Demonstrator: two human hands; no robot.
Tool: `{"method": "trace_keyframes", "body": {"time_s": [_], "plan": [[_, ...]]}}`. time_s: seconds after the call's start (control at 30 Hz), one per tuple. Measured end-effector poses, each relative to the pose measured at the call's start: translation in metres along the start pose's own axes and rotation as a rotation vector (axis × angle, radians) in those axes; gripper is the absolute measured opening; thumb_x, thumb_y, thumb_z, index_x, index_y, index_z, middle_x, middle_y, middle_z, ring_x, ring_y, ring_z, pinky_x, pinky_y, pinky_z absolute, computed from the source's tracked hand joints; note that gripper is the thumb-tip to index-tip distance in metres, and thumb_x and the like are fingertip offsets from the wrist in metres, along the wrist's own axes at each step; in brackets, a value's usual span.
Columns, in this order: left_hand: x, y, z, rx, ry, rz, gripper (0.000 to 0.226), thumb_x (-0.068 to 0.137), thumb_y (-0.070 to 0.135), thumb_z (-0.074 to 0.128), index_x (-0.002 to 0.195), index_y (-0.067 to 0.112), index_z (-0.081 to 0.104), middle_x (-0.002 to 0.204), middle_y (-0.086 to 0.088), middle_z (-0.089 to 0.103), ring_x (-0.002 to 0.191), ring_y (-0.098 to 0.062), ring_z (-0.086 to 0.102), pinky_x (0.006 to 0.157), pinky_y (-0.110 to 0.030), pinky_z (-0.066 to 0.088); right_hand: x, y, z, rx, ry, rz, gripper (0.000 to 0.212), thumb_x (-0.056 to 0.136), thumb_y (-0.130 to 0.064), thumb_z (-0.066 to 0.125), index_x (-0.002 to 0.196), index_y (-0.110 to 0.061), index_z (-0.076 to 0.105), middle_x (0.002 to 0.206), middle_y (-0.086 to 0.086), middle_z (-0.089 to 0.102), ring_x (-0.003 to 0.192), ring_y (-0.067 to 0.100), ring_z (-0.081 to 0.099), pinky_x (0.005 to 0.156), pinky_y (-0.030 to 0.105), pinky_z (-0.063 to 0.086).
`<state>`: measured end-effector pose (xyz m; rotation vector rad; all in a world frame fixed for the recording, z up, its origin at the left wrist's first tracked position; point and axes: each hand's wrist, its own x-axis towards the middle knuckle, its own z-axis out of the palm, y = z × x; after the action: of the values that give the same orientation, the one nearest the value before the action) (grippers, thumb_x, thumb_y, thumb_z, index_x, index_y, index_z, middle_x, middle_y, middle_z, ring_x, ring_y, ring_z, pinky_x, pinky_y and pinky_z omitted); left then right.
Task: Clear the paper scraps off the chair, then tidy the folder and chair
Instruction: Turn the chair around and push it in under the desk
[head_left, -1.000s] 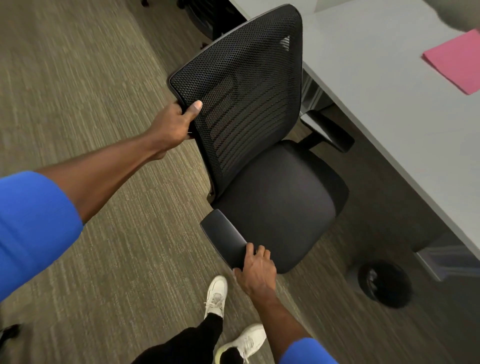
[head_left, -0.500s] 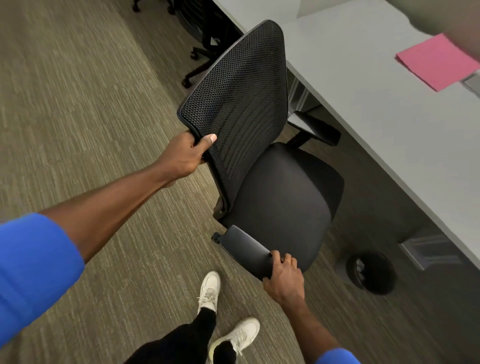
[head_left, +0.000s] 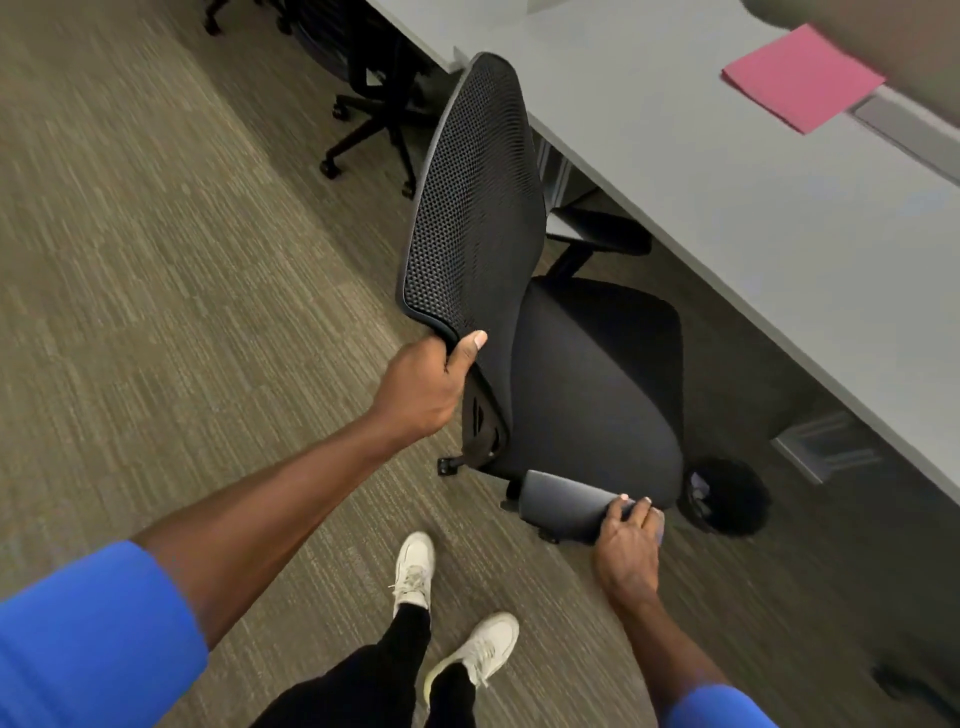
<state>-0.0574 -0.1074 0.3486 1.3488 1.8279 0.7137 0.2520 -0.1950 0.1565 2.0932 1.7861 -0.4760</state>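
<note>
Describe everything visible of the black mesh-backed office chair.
The black mesh-backed office chair has a perforated mesh backrest in a dark frame, a smooth padded black seat bare of scraps, and dark grey armrests. It stands on the carpet beside the grey desk, its seat facing the desk. The left hand grips the backrest's edge; the right hand holds the near armrest's end. One caster shows beneath.
</note>
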Motion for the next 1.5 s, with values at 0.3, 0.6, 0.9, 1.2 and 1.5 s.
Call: {"method": "trace_keyframes", "body": {"time_s": [0.3, 0.6, 0.9, 1.2, 1.5], "plan": [[-0.046, 0.018, 0.046, 0.075, -0.179, 0.109, 0.058, 0.107, 0.053, 0.052, 0.101, -0.003, 0.065, 0.095, -0.023, 0.074, 0.093, -0.04, 0.072, 0.09, -0.056, 0.059, -0.006, -0.002, -0.043, 0.357, -0.041, 0.043, 0.057, 0.093, -0.021, 0.064, 0.148, -0.011, 0.05, 0.155, 0.023, 0.042, 0.143, 0.041, 0.041, 0.112, 0.048, 0.046], [-0.075, 0.016, 0.042, 0.14, -0.379, 0.34, 0.025, 0.102, 0.033, 0.069, 0.121, 0.02, 0.078, 0.102, 0.004, 0.082, 0.094, -0.015, 0.077, 0.086, -0.044, 0.062, -0.068, -0.052, -0.115, 0.889, 0.394, -0.079, 0.046, 0.093, -0.01, 0.06, 0.138, -0.019, 0.062, 0.132, 0.006, 0.065, 0.125, 0.028, 0.059, 0.105, 0.042, 0.048], [-0.042, 0.022, -0.009, 0.086, 0.19, 0.462, 0.023, 0.089, 0.015, 0.058, 0.088, 0.019, 0.081, 0.074, 0.006, 0.078, 0.068, -0.012, 0.078, 0.061, -0.039, 0.063, -0.129, -0.064, -0.193, 0.967, 0.861, -0.106, 0.034, 0.104, -0.043, 0.057, 0.123, -0.019, 0.07, 0.117, -0.004, 0.069, 0.11, 0.014, 0.062, 0.096, 0.038, 0.053], [0.064, 0.048, -0.054, 0.31, 0.347, 0.856, 0.019, 0.086, 0.014, 0.058, 0.094, 0.02, 0.075, 0.093, 0.0, 0.076, 0.086, -0.023, 0.071, 0.075, -0.041, 0.06, -0.132, -0.116, -0.224, 0.465, 0.698, 0.046, 0.062, 0.094, -0.077, 0.045, 0.125, -0.026, 0.063, 0.115, -0.003, 0.065, 0.109, 0.021, 0.059, 0.094, 0.042, 0.049], [0.15, 0.043, -0.071, 0.642, -0.047, 1.023, 0.06, 0.1, 0.073, 0.045, 0.124, 0.023, 0.067, 0.13, 0.001, 0.072, 0.132, -0.021, 0.062, 0.117, -0.045, 0.044, -0.125, -0.121, -0.204, 0.332, 0.803, 0.355, 0.07, 0.1, -0.079, 0.035, 0.112, -0.022, 0.072, 0.102, 0.001, 0.075, 0.096, 0.026, 0.068, 0.086, 0.045, 0.052]]}}
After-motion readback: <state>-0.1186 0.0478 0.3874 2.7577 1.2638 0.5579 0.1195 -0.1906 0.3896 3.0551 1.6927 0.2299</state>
